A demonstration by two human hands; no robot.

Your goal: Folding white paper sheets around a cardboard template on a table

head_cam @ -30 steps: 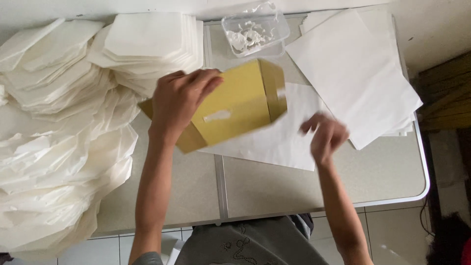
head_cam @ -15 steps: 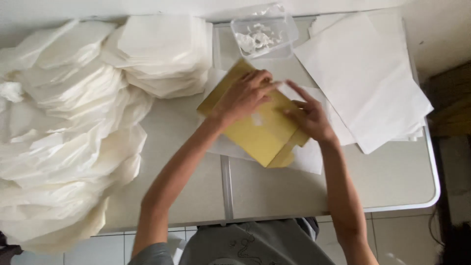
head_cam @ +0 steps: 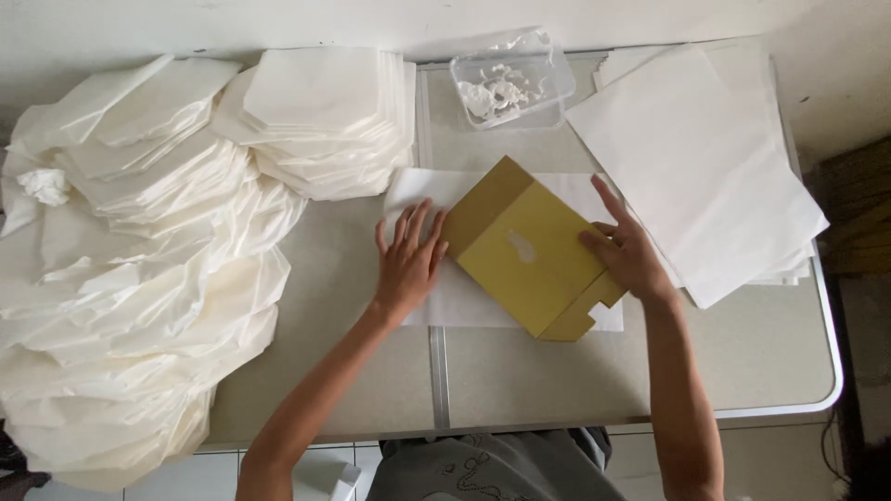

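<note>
While the yellow cardboard template (head_cam: 527, 252) lay tilted on a white paper sheet (head_cam: 464, 299) near the middle of the table (head_cam: 742, 362), both hands rested at its sides. The left hand (head_cam: 408, 260) was just to the left of the template, with its fingers spread and pressed flat on the sheet, the fingertips touching or almost touching the template's left edge. The right hand (head_cam: 626, 252) was at the right edge of the template, open, with the fingers laid flat on the cardboard and one finger pointing up and away from the person; it pinched nothing. A small pale spot was visible near the middle of the template, and its lower right corner had a stepped cut.

Beyond the template, close to the far edge of the table, stood a clear plastic container (head_cam: 512, 82) with white bits inside. To the right of the template lay a stack of flat white sheets (head_cam: 705, 167), partly under the right hand's wrist side. To the upper left of the template sat a stack of folded white papers (head_cam: 325, 116), and further left of it a big loose heap of crumpled white paper pieces (head_cam: 130, 306) covered that end of the table.
</note>
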